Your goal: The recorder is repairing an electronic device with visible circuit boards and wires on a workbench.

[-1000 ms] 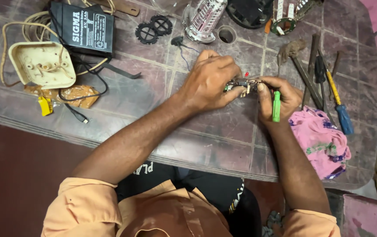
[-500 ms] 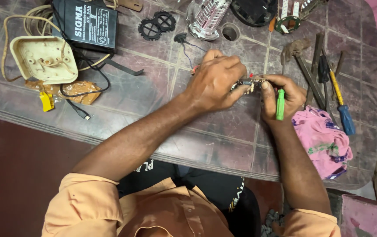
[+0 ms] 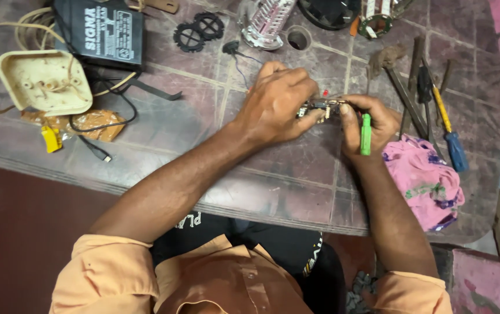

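Head camera looks straight down on a small circuit board point(image 3: 320, 109), held just above the bench point(image 3: 296, 186) between the two hands, a little right of centre. Left hand point(image 3: 276, 104) arches over from the left, fingertips pinched on the board's left end. Right hand point(image 3: 369, 119) comes in from the right, thumb and forefinger closed on the other end — and a green tool point(image 3: 365, 134) is tucked along that palm, pointing down toward the person. So both hands are close together, clamped on the same little board, knuckles almost meeting. A tiny red part shows just above the board; what it is, I cannot tell.

Moving outward: just right of the right hand lies a crumpled pink cloth point(image 3: 427, 183). Above it, a row of hand tools fans out, among them a screwdriver with a yellow shaft and blue handle point(image 3: 449, 139) and a dark hammer-like tool point(image 3: 398, 81). Behind the hands, near the far edge, sits a clear ribbed part point(image 3: 267, 22) and a grey ring point(image 3: 298, 38) beside it, with two black gear-like wheels point(image 3: 199, 30) to the left.

Far left — a black box-shaped battery point(image 3: 100, 32), a cream plastic housing point(image 3: 43, 81) lying open with cables looped round it, a crinkled orange wrapper point(image 3: 96, 123) and a yellow clip point(image 3: 49, 139). The person's orange sleeves fill the bottom of the view.
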